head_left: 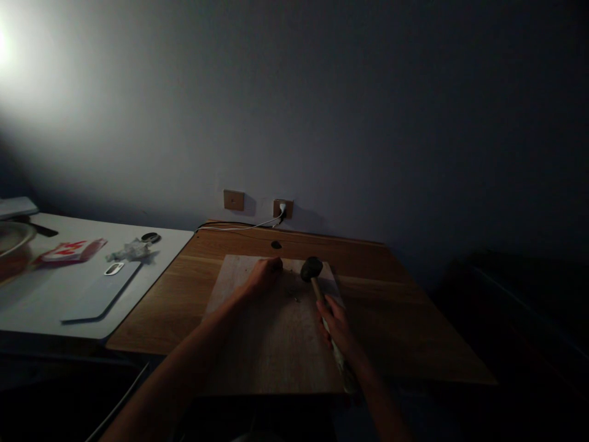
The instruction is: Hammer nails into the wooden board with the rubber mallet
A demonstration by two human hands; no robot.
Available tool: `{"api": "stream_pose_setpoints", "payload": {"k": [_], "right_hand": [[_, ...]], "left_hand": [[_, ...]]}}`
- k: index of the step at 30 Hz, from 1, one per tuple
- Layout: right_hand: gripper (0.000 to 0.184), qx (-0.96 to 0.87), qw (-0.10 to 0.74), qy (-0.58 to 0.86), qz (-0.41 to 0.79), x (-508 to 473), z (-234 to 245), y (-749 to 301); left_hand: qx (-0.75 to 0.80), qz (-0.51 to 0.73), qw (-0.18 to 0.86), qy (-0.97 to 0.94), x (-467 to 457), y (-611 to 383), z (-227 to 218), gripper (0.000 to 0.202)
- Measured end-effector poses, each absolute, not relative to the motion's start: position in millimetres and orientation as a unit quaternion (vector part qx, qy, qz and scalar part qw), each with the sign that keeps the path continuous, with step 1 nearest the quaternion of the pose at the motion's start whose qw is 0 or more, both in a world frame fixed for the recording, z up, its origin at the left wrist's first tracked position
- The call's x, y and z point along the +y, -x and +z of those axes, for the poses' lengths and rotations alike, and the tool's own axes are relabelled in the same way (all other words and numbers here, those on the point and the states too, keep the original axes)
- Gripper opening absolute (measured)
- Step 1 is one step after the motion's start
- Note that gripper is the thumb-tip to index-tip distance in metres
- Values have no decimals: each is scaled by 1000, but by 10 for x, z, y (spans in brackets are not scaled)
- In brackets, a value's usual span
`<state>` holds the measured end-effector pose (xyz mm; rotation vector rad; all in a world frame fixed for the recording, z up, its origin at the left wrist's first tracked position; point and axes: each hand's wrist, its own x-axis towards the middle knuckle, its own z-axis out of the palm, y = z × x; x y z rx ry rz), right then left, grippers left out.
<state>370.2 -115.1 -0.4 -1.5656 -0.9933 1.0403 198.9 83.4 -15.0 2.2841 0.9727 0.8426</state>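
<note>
My right hand (337, 324) is wrapped round the handle of a hammer (311, 269) with a blunt dark head. The head is over the right side of a pale wooden board (276, 362); I cannot tell whether it touches. Over the far part of the board, my left hand (265, 274) is closed, fingers pressed together, to the left of the hammer head. What it pinches, if anything, is too dark and small to make out. A few small metallic bits (295, 299), perhaps nails, lie on the board between my hands.
Under the board is a brown wooden table (391, 307) against the wall. A white table (27, 313) adjoins at left, with a flat grey scale (103, 291), a red-and-white packet (71, 250), crumpled plastic (135, 248) and a bowl (13, 236). A white cable (239, 228) runs to an outlet (283, 209).
</note>
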Motion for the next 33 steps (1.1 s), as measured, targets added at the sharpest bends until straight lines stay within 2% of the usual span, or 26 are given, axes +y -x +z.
{"api": "stream_pose_setpoints", "payload": {"k": [10,18,33], "right_hand": [[43,-423,481,646,415,-1059,32,-3644],[44,-449,469,633,422,-832,148,-3466],[38,-445,418,662,435,-745,172,-3351]], "left_hand": [[365,306,257,-841,818,-2014,-142,16],[364,319,282,-828,887,-2024,-258,32],[329,349,333,-812,932,-1995,-359,41]]}}
